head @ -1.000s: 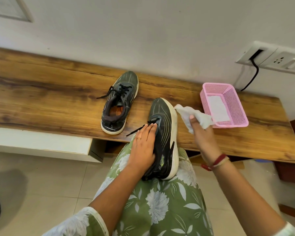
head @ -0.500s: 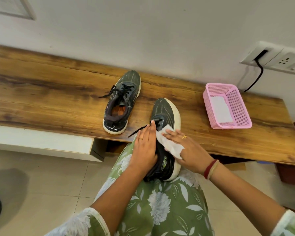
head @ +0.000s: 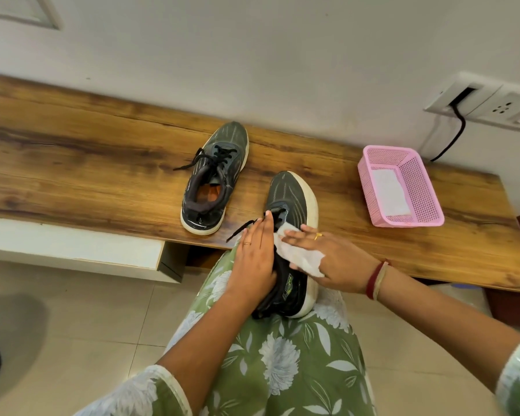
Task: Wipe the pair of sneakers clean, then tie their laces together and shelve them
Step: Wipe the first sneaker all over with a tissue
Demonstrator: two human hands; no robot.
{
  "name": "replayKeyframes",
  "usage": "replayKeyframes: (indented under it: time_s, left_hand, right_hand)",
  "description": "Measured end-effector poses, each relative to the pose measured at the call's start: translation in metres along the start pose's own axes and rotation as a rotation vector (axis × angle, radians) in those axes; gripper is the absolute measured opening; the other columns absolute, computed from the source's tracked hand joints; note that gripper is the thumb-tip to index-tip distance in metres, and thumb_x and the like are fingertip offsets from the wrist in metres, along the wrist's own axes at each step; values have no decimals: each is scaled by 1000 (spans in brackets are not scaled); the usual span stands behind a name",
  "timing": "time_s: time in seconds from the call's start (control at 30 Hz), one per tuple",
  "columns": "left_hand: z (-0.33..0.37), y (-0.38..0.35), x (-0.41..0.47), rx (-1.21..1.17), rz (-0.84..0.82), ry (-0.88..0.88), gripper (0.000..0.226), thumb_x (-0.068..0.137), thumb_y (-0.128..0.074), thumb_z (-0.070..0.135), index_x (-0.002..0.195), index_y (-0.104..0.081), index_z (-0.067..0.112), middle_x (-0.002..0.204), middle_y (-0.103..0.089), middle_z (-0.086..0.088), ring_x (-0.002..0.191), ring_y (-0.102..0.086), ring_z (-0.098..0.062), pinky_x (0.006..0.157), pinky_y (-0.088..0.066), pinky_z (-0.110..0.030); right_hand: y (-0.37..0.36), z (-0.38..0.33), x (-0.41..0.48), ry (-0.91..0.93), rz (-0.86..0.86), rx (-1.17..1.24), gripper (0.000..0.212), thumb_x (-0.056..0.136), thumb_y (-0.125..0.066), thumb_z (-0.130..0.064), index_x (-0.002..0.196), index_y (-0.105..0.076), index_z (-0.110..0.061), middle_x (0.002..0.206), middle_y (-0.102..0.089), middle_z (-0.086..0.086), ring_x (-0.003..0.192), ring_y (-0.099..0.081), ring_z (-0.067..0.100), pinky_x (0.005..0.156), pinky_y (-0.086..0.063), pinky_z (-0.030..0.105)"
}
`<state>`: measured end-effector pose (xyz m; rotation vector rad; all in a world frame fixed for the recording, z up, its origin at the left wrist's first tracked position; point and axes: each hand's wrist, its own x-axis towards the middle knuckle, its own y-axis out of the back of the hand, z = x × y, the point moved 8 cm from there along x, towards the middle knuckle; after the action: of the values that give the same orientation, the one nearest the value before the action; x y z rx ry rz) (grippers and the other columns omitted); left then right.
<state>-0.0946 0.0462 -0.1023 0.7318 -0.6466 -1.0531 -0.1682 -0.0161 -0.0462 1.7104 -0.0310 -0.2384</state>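
Observation:
A dark sneaker with a white sole [head: 291,199] lies across my lap, its toe reaching over the wooden bench [head: 87,175]. My left hand [head: 257,259] clasps its laced top and inner side. Against its outer side my right hand [head: 333,262] presses a white wipe [head: 297,255]. The other sneaker [head: 213,181] stands alone on the bench to the left, its black laces loose and spilling leftward.
A pink mesh basket [head: 424,175] holding a white wipe sits on the bench at the right. Behind it a wall socket panel [head: 493,103] has a black cable hanging down. A white drawer front [head: 72,247] lies below the bench; tiled floor is underneath.
A second ago my right hand held the wipe up beside the shoe's toe. It has since come down and laid the wipe flat on the shoe's outer side. My left hand kept its hold.

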Motion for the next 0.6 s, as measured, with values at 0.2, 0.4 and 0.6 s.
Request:
replayKeyframes:
  time_s: [0.2, 0.4, 0.6]
  left_hand:
    - [1, 1, -1, -8, -5, -1, 87, 69, -67, -2, 146, -25, -4, 145, -41, -20, 131, -43, -37, 106, -39, -50]
    - [-1, -1, 0, -21, -14, 6, 87, 70, -66, -1, 146, -23, -3, 143, -43, -20, 130, -43, -37, 104, -40, -51]
    - [-1, 0, 0, -22, -1, 28, 86, 71, -64, -2, 147, -23, -3, 144, -41, -21, 132, -41, -37, 105, -36, -49]
  right_hand:
    - [-7, 9, -1, -70, -93, 21, 54, 96, -33, -44, 128, -56, -7, 132, -56, 7, 125, -49, 21, 111, -17, 24]
    - [-11, 9, -2, -94, -125, 36, 70, 96, -9, -54, 135, -49, -12, 136, -52, 8, 130, -44, 19, 114, -13, 25]
    - [-9, -2, -9, -124, -54, 24, 77, 95, -5, -57, 129, -57, -11, 137, -52, -1, 131, -41, 16, 111, -10, 19]
